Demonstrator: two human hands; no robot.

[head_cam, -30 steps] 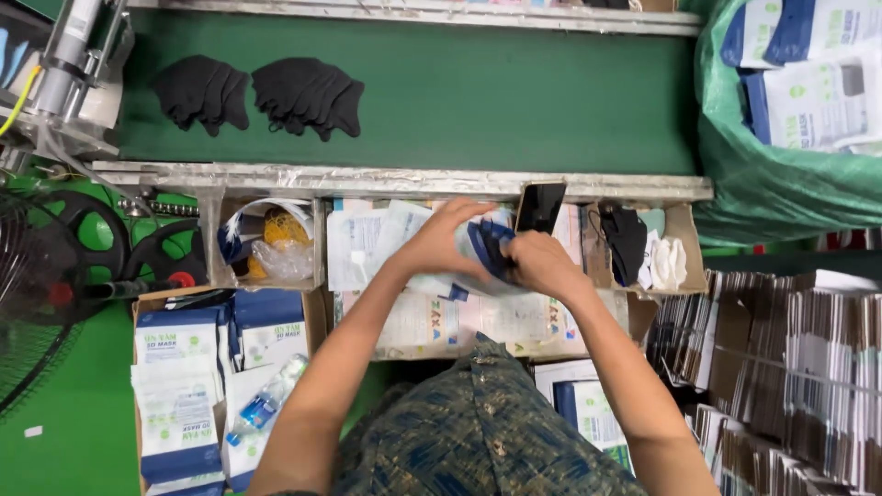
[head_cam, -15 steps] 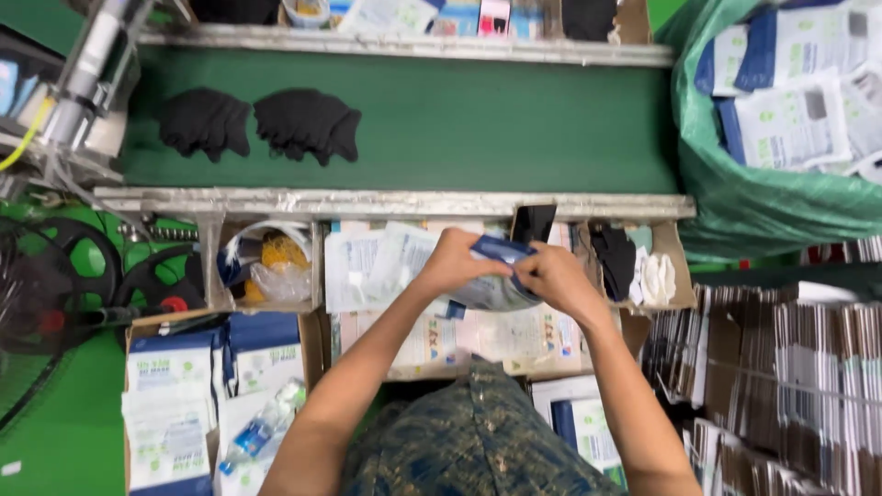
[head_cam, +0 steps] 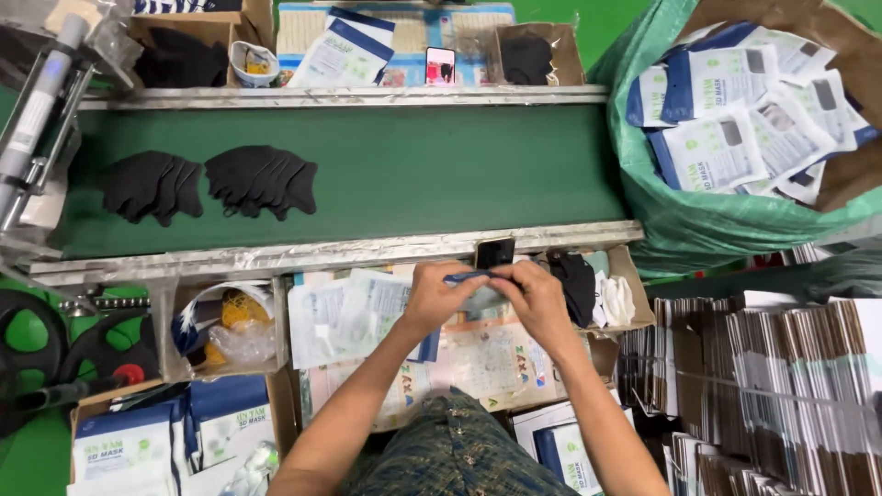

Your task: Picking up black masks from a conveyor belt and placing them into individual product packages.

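We see both sets of fingers curled and pinched on one thing: a small flat blue-and-white plastic mask packet (head_cam: 478, 289), held level between the two hands just below the near metal rail of the green conveyor belt (head_cam: 413, 174). The left hand (head_cam: 439, 298) grips the packet's left end, thumb on top, fingers folded under. The right hand (head_cam: 533, 298) closes on the right end, its fingertips meeting the blue top edge. Neither hand is open; how far the packet mouth gapes we cannot tell, as the knuckles hide it.

Judgement: the step reads as closing or squaring the packet's top edge. To do it well, we would keep both pinches on the edge itself, hold the packet flat and press evenly along the strip, not bunching the film.

Outward from the belt: a dark phone (head_cam: 495, 253) stands against the near rail, just above the hands. Loose printed packets (head_cam: 354, 312) lie in the cardboard tray left of the hands; a pile of black masks (head_cam: 574, 280) sits just right of them. On the belt's left part lie two fans of black masks (head_cam: 207, 182). Right of the belt, a green sack (head_cam: 680, 220) holds filled packets.
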